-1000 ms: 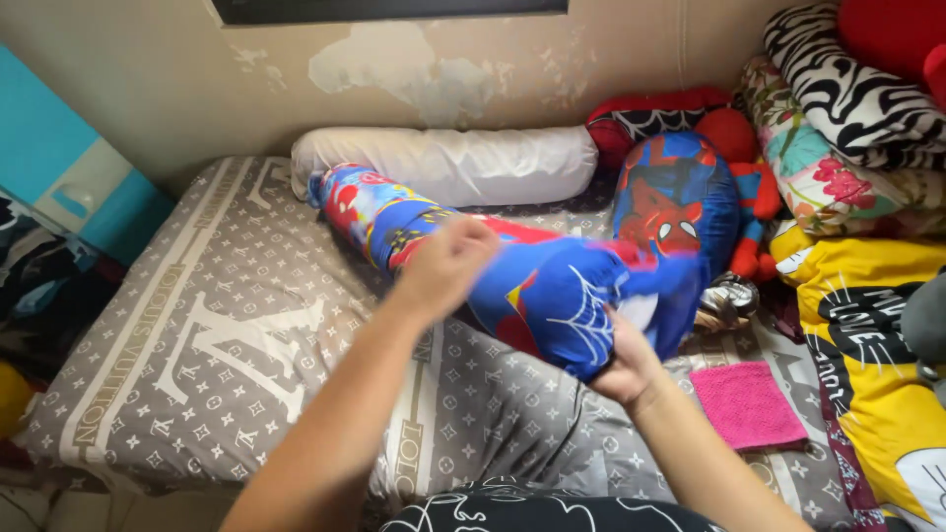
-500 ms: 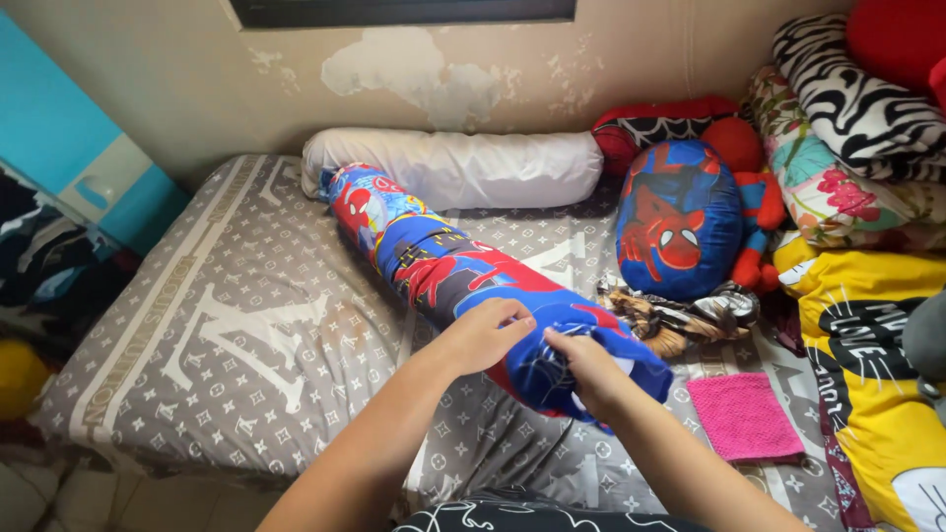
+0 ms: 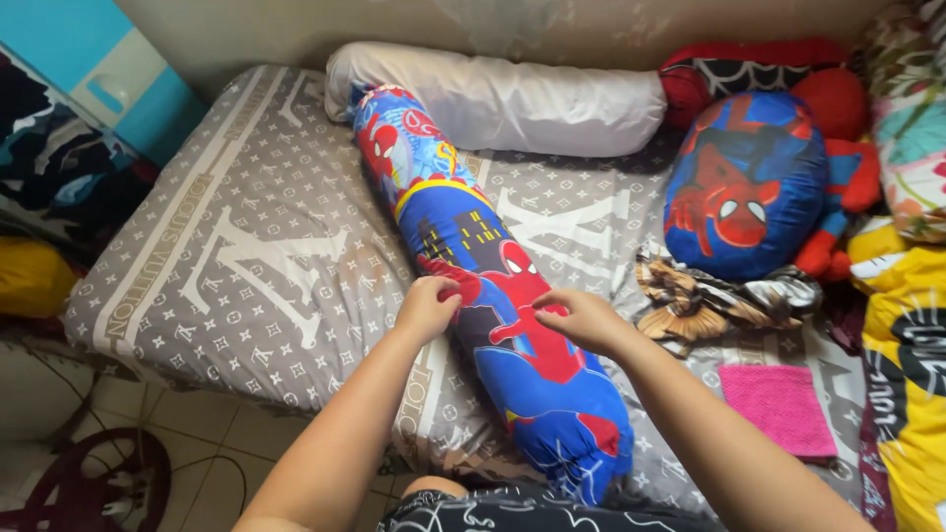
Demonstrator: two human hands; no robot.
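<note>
A long bolster pillow in a blue and red cartoon-print cover [image 3: 463, 236] lies diagonally across the bed, from the back left to the front edge. My left hand [image 3: 427, 305] pinches the cover's fabric on the bolster's left side, near its middle. My right hand [image 3: 581, 317] pinches the cover on its right side at about the same height. The cover's gathered end [image 3: 581, 463] bunches at the near end of the bolster.
A grey patterned sheet [image 3: 246, 256] covers the bed. A white bolster [image 3: 512, 94] lies along the wall. At the right are a round blue and red cushion [image 3: 744, 187], a crumpled brown cloth [image 3: 709, 300], a pink towel [image 3: 774, 406] and yellow bedding [image 3: 907, 374]. Tiled floor [image 3: 148, 443] shows lower left.
The cover's open end, held up and bunched at the bolster's near end, is now drawn down over it. Both hands have moved up to the bolster's middle, and the view has tilted downward.
</note>
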